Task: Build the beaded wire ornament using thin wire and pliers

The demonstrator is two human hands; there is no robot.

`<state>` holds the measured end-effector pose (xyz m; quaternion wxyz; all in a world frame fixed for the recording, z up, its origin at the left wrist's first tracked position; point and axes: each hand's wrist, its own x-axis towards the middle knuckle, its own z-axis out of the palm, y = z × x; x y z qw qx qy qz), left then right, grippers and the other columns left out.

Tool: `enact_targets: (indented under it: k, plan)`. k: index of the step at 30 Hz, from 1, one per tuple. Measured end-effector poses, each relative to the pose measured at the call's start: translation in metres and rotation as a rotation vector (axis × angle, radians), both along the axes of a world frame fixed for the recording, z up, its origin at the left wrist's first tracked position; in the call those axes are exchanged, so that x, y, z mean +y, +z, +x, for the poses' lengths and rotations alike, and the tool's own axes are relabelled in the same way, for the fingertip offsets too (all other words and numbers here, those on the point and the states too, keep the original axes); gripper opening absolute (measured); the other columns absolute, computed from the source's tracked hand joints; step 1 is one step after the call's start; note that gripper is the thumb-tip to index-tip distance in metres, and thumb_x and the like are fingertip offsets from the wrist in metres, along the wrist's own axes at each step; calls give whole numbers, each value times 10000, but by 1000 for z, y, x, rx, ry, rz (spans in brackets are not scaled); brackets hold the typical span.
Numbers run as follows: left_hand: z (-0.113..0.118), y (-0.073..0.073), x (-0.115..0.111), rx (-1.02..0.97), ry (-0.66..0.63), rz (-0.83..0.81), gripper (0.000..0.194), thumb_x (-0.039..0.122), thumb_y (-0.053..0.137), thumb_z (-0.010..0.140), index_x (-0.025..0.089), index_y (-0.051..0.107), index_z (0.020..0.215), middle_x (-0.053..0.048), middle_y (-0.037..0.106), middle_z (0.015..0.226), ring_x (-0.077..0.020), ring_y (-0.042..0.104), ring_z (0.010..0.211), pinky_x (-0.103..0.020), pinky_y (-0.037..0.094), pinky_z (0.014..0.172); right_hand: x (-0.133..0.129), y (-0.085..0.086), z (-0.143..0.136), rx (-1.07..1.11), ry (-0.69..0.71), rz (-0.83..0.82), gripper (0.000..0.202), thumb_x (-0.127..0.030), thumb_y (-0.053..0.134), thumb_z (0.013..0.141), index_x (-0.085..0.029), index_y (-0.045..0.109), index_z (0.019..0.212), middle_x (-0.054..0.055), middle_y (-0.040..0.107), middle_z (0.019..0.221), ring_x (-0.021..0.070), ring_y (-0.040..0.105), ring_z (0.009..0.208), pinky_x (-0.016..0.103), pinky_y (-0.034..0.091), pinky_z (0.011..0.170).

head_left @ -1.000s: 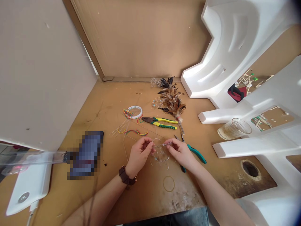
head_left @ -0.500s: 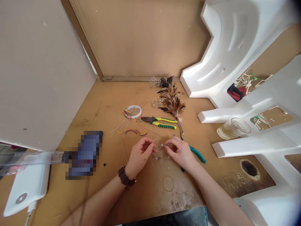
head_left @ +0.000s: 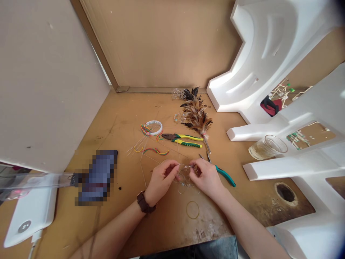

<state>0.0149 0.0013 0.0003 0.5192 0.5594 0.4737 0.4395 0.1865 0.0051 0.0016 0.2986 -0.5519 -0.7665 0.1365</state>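
Observation:
A tangle of thin silvery wire with small pale beads (head_left: 185,177) hangs between my two hands, just over the table. My left hand (head_left: 164,176), with a dark watch at its wrist, pinches a fine wire end at the tangle's left side. On the opposite side, my right hand (head_left: 206,177) has thumb and fingers closed on the beaded wire; the exact grip is partly hidden. Teal-handled pliers (head_left: 225,175) lie partly beneath my right hand. Beyond the hands rest yellow-and-green pliers (head_left: 185,139). A yellowish ring, like a rubber band (head_left: 192,210), lies nearer me.
A white ring with coloured strands (head_left: 161,126) lies behind loose coloured cords (head_left: 155,151) and thin wires. A feather duster (head_left: 196,115) is at the back. White moulded panels and a glass (head_left: 266,147) stand right, near a table hole (head_left: 285,192). A blurred-out phone-like object (head_left: 99,176) sits left.
The wire tangle has turned between my fingers, and a strand now stretches toward my left fingertips. My right hand has shifted slightly and curled more; my left has moved slightly right and down.

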Motion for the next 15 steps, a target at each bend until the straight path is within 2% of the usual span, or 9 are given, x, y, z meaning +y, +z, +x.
enact_targets:
  k: [8, 15]
  plan:
    - [-1, -3, 0, -16, 5, -7, 139, 291, 525, 804, 165, 552, 855, 9, 592, 635, -117, 601, 529, -226, 486, 542, 0, 0, 0, 28, 11, 24, 121, -168, 489, 735, -185, 566, 827, 24, 601, 698, 138, 546, 612, 239, 410, 587]
    - [-1, -3, -2, 68, -5, 33, 136, 288, 503, 815, 168, 557, 851, 8, 573, 646, -94, 563, 474, -202, 458, 486, -3, 7, 0, -35, 149, 107, 126, -153, 461, 760, -177, 553, 843, 23, 555, 686, 142, 505, 633, 258, 393, 610]
